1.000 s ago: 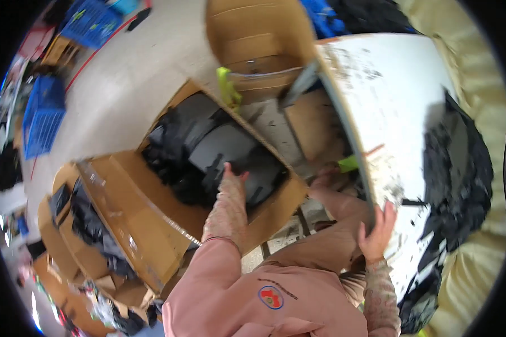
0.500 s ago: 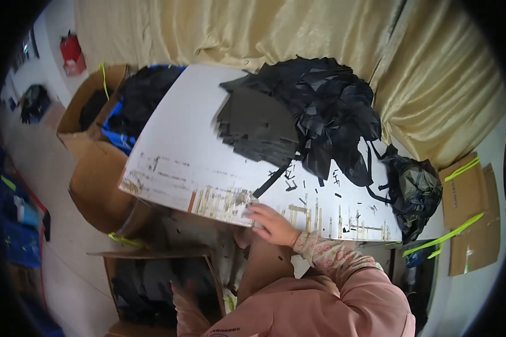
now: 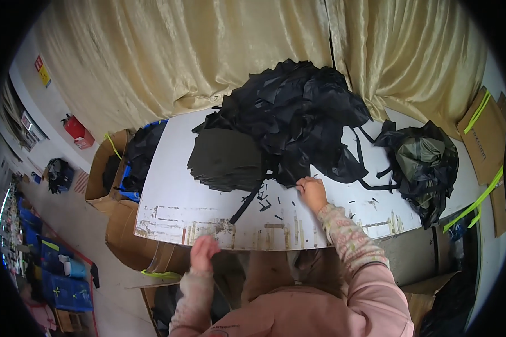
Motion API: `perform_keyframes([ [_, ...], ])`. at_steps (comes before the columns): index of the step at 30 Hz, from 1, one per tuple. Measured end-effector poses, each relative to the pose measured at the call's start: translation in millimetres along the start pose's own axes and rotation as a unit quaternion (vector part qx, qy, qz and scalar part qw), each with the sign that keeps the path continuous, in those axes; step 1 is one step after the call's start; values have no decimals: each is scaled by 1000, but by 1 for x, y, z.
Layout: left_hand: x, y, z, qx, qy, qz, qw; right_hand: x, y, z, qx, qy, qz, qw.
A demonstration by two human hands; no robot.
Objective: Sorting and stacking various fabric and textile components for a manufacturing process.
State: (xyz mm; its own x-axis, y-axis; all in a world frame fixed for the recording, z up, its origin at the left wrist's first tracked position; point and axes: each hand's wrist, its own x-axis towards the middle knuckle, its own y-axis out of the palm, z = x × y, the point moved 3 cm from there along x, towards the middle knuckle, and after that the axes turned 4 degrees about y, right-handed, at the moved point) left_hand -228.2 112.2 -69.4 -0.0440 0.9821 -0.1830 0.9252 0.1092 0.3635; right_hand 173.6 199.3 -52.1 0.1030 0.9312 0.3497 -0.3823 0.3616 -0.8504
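My right hand (image 3: pixel 313 194) is over the white table, its fingers pinched at the lower edge of a loose black fabric piece (image 3: pixel 289 173). That piece lies at the front of a large heap of black fabric pieces (image 3: pixel 303 106). My left hand (image 3: pixel 204 253) hovers by the table's front edge, smeared by motion, and I cannot make out anything in it. Left of the heap rests a neat stack of dark grey-green cut sheets (image 3: pixel 226 159). A black strap (image 3: pixel 247 202) runs from beside the stack toward the front edge.
The white table (image 3: pixel 168 168) has tape marks along its front edge and small black scraps. A bundle of black and olive fabric (image 3: pixel 424 151) sits at its right end. Cardboard boxes (image 3: pixel 123 224) and a blue crate (image 3: pixel 130 180) stand left; gold curtains (image 3: pixel 208 56) hang behind.
My right hand has moved from the table's front edge forward to the black heap. My left hand has risen from the box below to the table edge. The view has shifted upward.
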Motion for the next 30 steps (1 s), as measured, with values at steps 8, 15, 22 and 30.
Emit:
perform_keyframes([
  [8, 18, 202, 52, -13, -231, 269, 935, -120, -98, 32, 246, -46, 94, 964],
  [15, 49, 234, 111, 24, -245, 292, 924, -197, -99, 71, 400, -167, 383, 816],
  [22, 19, 219, 34, -6, -216, 425, 879, -91, -128, -16, 301, -30, 56, 951],
  [30, 3, 195, -63, 92, -164, 526, 829, -41, -113, 55, 480, -120, 516, 700],
])
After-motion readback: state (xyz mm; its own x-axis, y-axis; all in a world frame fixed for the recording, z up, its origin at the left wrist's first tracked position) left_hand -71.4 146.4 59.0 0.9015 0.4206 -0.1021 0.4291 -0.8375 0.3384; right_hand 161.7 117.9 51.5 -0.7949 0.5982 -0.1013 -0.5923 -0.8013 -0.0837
